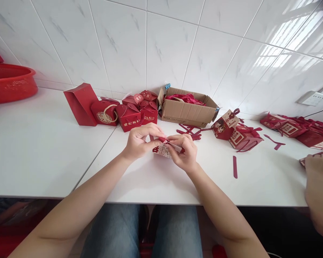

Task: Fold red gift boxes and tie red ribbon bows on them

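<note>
In the head view, a small cream-and-dark-red printed paper box [162,152] stood near the middle of the white surface [137,182], between the two hands. The left hand [144,141] curved over it from 10 o'clock, thumb and fingers pinched on its red top edge; the right hand [184,150] pinched the same upper edge from 3 o'clock, fingers bent close to the thumb.

Taking that box as the dial's centre, loose dark-red ribbon-like strips [190,135] lay near the right hand at 2 o'clock. At 1 o'clock stood a brown cardboard carton [188,111] with crimson material [187,99] inside. Red paper gift boxes [129,117] clustered at 11 o'clock, beside a taller red paper box [82,105] at 10 o'clock. Farther that way sat a red plastic basket [12,84]. Between 2 and 3 o'clock were two patterned dark-red boxes [246,138], then a heap of dark-red packages [304,130]. A co-worker's hand [319,163] showed at 3 o'clock; its grip could not be made out.
</note>
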Demonstrator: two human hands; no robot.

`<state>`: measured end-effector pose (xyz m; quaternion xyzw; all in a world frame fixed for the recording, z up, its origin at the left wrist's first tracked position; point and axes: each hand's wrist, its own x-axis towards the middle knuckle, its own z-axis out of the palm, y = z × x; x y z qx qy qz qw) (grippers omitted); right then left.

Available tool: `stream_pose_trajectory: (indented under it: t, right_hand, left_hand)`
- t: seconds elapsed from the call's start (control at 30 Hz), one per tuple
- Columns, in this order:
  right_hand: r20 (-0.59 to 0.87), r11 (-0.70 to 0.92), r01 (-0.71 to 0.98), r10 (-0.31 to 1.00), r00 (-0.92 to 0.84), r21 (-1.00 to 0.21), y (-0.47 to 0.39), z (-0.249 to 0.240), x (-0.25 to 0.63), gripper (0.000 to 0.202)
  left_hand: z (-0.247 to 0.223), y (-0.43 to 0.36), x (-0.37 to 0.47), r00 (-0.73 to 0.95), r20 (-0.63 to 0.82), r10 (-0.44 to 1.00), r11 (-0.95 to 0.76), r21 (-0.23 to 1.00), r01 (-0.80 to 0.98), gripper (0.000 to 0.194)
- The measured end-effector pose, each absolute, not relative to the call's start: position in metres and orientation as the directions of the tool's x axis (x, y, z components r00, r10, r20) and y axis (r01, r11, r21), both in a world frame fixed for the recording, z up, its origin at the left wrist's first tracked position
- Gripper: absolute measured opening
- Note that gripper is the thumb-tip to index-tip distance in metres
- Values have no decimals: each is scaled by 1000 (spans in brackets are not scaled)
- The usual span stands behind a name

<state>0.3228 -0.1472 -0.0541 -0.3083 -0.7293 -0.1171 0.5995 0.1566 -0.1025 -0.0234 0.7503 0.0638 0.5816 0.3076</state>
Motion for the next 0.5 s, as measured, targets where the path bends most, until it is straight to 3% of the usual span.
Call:
stream_pose_trajectory:
  t: [0.27,0.5]
  right_hand:
    - [953,815,541,294,-77,-207,-149,-54,318,19]
    - [893,805,445,449,-24,-392,-152,-53,318,19]
  left_hand:
    - [-19,-105,155,334,842,423,-812,516,-271,9]
    - [-20,-108,156,338,814,473,-784,564,-259,9]
